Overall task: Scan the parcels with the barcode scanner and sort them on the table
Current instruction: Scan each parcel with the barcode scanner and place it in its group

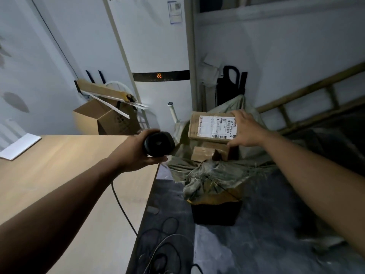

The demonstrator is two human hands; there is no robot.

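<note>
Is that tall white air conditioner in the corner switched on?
On: the tall white air conditioner has an orange "22" glowing on its black display strip.

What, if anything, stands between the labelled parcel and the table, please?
Nothing visible blocks it: the parcel, held by the right hand, faces only the scanner in the left hand at the table edge.

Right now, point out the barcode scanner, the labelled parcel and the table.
barcode scanner (159, 143): head view, on its round black head.
labelled parcel (214, 126): head view, on its white label.
table (59, 165): head view, on bare wooden top.
</note>
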